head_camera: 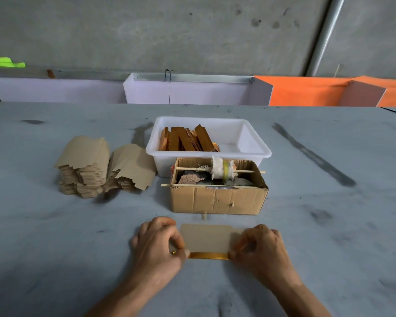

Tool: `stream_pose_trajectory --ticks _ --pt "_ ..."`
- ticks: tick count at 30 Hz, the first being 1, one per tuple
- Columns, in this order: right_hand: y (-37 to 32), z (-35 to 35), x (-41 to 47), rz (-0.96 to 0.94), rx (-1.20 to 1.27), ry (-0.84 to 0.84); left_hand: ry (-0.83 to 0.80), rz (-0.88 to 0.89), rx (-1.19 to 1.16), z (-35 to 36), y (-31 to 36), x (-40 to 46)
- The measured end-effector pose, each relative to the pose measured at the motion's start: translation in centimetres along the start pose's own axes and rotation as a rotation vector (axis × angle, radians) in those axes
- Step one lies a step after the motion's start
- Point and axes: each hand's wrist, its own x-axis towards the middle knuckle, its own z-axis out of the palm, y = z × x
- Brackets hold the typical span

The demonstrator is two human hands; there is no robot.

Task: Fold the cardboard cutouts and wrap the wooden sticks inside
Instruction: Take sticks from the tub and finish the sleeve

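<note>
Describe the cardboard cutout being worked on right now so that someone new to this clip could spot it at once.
Start at the brown cardboard box in the middle of the grey table; just in front of it, nearest the camera, one tan cardboard cutout lies flat. The left hand and right hand pinch its two ends. Unlike the stacked cutouts further left, it lies alone, with a shiny gold strip along its near edge.

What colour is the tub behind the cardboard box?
White tub, head view.

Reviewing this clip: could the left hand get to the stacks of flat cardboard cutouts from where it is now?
Probably yes. The stacks of cutouts lie on bare table, ahead and left of the left hand, with nothing between. But its fingers now pinch the cutout being folded, which they would have to release.
</note>
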Motion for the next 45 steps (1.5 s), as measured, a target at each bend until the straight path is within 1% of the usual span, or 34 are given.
stream_pose_trajectory --ticks 2,5,7,9,11,13,14,16,18,20,22,25,30,32,35,37,38,41,45 --pt "0.1 0.1 -0.1 -0.011 0.018 0.001 0.017 0.114 0.014 -0.3 0.3 -0.3" --pt "0.2 0.3 -0.3 -0.023 0.029 0.013 0.070 0.460 0.051 -0.6 0.5 -0.6" --pt "0.2 0.4 -0.3 -0.021 0.027 0.017 0.115 0.686 0.127 -0.7 0.9 -1.0" --pt "0.2 0.3 -0.2 -0.023 0.015 0.014 0.139 0.790 0.222 -0.5 1.1 -1.2" --pt "0.2 0.4 -0.5 -0.047 -0.003 0.031 0.136 0.811 0.267 -0.3 1.1 -1.3" --pt "0.0 0.5 -1.1 -0.077 -0.056 0.067 0.122 0.817 0.265 -0.1 0.8 -1.3" --pt "-0.1 0.6 -1.4 -0.115 -0.093 0.119 0.109 0.811 0.257 -0.2 0.8 -1.4" --pt "-0.3 0.8 -2.0 -0.254 -0.152 0.272 0.093 0.801 0.241 -0.3 0.9 -1.3" --pt "-1.1 1.2 -2.6 -0.466 -0.204 0.390 0.056 0.777 0.215 -0.4 1.0 -1.3" --pt "-1.9 1.9 -3.1 -0.613 -0.210 0.393 0.007 0.766 0.180 -0.5 0.9 -1.2" --pt "-2.1 2.5 -3.4 -0.658 -0.215 0.340 -0.026 0.756 0.175 -0.5 0.8 -1.3" --pt "-1.5 2.1 -3.6 -0.633 -0.185 0.258 -0.054 0.736 0.148 -0.7 0.4 -1.2" --pt "-0.2 1.2 -3.7 -0.539 -0.195 0.221 -0.124 0.643 0.059 -1.4 -0.6 -1.0" --pt "-0.2 1.3 -3.7 -0.504 -0.196 0.219 -0.128 0.554 -0.005 -1.5 -0.8 -0.8" --pt "-0.4 1.6 -3.3 -0.442 -0.159 0.226 -0.050 0.379 -0.081 -1.6 -0.3 1.0" --pt "-0.5 1.5 -2.9 -0.380 -0.106 0.215 -0.012 0.336 -0.040 -1.4 0.4 2.2" --pt "-0.6 1.3 -2.8 -0.335 -0.071 0.195 -0.022 0.332 -0.002 -1.1 0.6 2.7" --pt "-0.7 0.8 -2.1 -0.237 -0.015 0.153 -0.130 0.293 0.106 -0.3 1.0 3.7" --pt "-1.1 0.5 -0.7 -0.233 -0.005 0.147 -0.216 0.222 0.118 -0.4 1.3 4.4"
